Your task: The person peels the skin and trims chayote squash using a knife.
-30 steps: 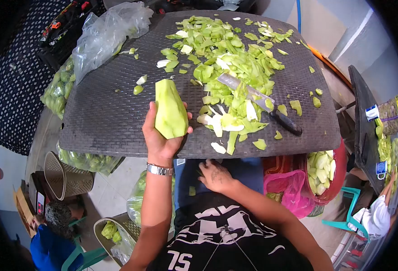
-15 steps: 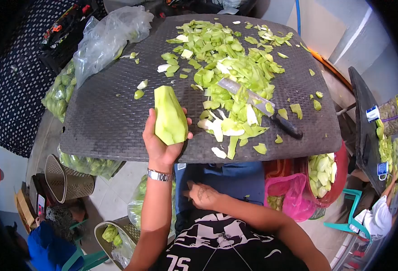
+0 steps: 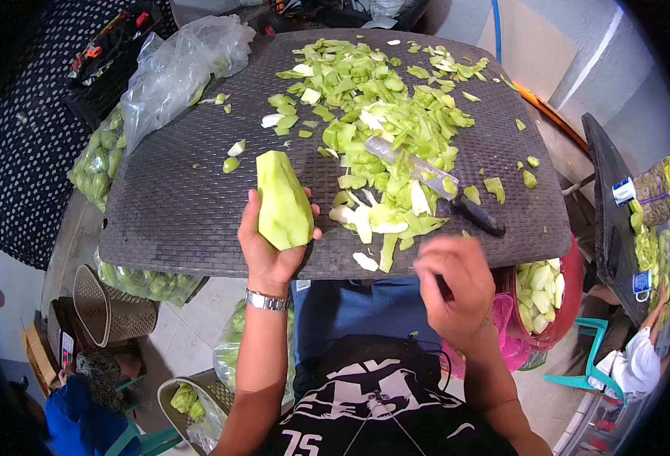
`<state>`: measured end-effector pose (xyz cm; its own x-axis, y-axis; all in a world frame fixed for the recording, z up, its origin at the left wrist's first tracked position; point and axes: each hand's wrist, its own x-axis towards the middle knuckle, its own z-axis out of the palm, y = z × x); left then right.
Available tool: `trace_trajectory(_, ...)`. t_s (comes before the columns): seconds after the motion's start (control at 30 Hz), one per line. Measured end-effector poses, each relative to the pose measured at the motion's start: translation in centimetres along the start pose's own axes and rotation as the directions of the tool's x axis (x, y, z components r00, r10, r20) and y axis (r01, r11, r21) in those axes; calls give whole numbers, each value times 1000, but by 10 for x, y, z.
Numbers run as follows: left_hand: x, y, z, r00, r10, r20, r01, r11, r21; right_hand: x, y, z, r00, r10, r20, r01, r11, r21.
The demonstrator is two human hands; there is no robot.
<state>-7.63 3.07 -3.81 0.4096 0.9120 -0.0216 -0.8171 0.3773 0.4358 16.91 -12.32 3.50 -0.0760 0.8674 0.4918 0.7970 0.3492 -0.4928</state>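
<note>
A peeled pale green vegetable (image 3: 283, 201) rests upright in my left hand (image 3: 268, 254), whose fingers wrap round its lower part above the table's front edge. My right hand (image 3: 456, 289) is raised at the front edge, right of centre, blurred, with its fingers curled; whether anything is in them cannot be made out. A knife (image 3: 481, 216) lies beyond it on the dark woven table (image 3: 175, 205), its blade partly covered by a heap of green peels (image 3: 395, 114). A few loose peel pieces lie around the heap.
A clear plastic bag (image 3: 183, 68) lies at the table's back left. Below the right edge stands a red basin (image 3: 570, 304) of cut pieces, beside a pink bag (image 3: 511, 334). Baskets (image 3: 114, 308) stand at the lower left. One person (image 3: 84, 414) is lower left, another (image 3: 639, 365) at right.
My right hand has risen from my lap to the table's front edge, near the knife handle. My left hand still holds the peeled vegetable.
</note>
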Motion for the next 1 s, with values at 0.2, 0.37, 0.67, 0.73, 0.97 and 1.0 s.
trace_trajectory(0.2, 0, -3, 8, 997, 47, -54, -46, 999, 13, -95, 53, 36, 684, 223, 695, -197, 973, -119)
trace_trajectory(0.37, -1, -2, 1, 999, 48, -10, -48, 999, 15, -140, 93, 75, 516, 272, 812, -218, 959, -183)
trace_trajectory(0.67, 1, 0, -1, 999, 29, 41, -29, 999, -23, -139, 99, 79, 462, 66, 885, -140, 990, -1)
trace_trajectory(0.73, 1, 1, -2, 999, 22, 39, -22, 1000, -8, -136, 97, 75, 427, 87, 900, -167, 986, -16)
trace_trajectory(0.97, 0, 0, -2, 998, 12, 56, -14, 999, 29, -163, 100, 68, 565, 126, 816, -112, 991, -75)
trace_trajectory(1.0, 0, 0, -1, 998, 9, 57, -11, 1000, 29, -159, 98, 63, 529, 164, 833, -134, 985, -109)
